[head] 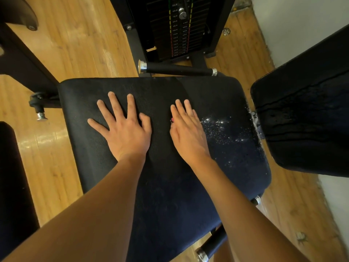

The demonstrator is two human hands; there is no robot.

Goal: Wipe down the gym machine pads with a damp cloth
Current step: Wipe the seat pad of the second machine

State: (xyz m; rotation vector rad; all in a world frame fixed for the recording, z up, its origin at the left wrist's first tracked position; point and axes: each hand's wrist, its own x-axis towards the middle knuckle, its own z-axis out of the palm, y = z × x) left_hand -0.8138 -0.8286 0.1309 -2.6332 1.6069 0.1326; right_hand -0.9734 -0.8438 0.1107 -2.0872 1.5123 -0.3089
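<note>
A wide black seat pad [188,186] of a gym machine fills the middle of the view. My left hand [124,127] lies flat on it with fingers spread. My right hand [187,129] lies flat beside it, fingers together and straight. A dark cloth seems to lie under both hands, hard to tell from the pad; its darker textured edge shows around [156,103]. Bright wet droplets [219,127] glisten on the pad just right of my right hand. A second black pad, the backrest [306,120], stands at the right with wet streaks running down it.
The weight stack [179,27] with its selector pin stands behind the seat. A black bar with chrome ends [177,69] runs along the pad's far edge. Black frame parts [24,59] sit at the left. Wooden floor [75,44] surrounds the machine; a white wall [294,21] is at the right.
</note>
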